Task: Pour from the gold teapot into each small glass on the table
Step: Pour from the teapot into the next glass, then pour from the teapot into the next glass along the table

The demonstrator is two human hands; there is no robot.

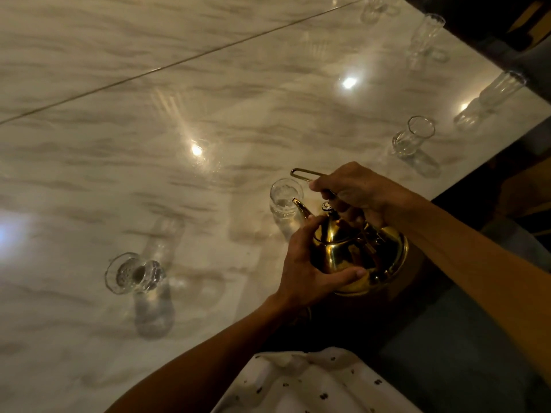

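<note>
A shiny gold teapot point(354, 251) hangs tilted near the table's front edge, its spout tip over the rim of a small clear glass point(284, 201). My right hand point(354, 189) grips the thin wire handle above the lid. My left hand point(307, 263) is wrapped around the pot's body by the spout. Another small glass point(134, 274) stands to the left, and one more small glass point(413, 135) stands to the right. Whether liquid is flowing cannot be told.
The table point(149, 144) is glossy pale marble with a diagonal seam and bright light reflections. Taller clear glasses point(495, 96) point(425, 34) point(372, 8) line the right edge toward the far end. A white patterned cloth point(313, 386) lies at the bottom.
</note>
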